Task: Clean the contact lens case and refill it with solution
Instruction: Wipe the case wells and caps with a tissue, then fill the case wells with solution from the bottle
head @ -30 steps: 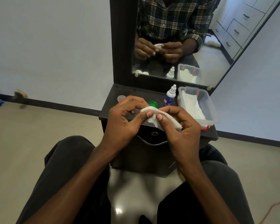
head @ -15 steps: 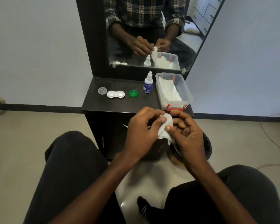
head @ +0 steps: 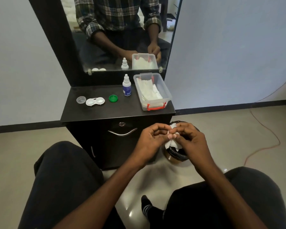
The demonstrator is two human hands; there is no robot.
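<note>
Two hands (head: 149, 141) (head: 191, 141), one tissue (head: 172, 143)

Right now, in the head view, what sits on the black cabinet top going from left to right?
Clear cap → white contact lens case → green cap → solution bottle → clear plastic box of white tissues.

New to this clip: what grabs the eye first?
Both hands, left hand and right hand, pinch a crumpled white tissue above the black-lined bin beside the cabinet. On the cabinet top sits the open lens case, its green cap to its right.
</note>
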